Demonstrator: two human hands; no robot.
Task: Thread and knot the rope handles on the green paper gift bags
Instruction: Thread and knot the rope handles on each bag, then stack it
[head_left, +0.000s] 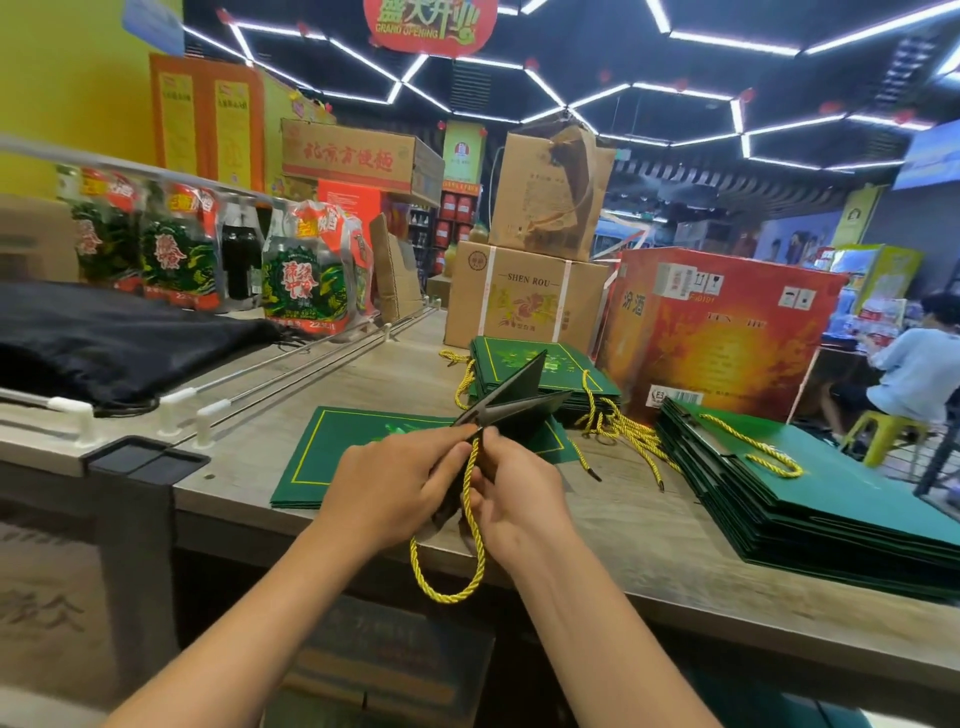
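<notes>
1. A folded green bag (524, 395) is held above the counter edge, pinched at its near corner between the left hand (384, 493) and the right hand (519, 499).
2. A yellow rope handle (470, 525) is gripped by the right hand's fingers near the bag's corner; its loop hangs below both hands.
3. A flat green bag (332, 457) is seen on the wooden counter (623, 540) just beyond the hands.
4. A stack of green bags (810, 499) lies to the right, another stack (582, 379) farther back, with loose yellow ropes (623, 426) between them.
</notes>
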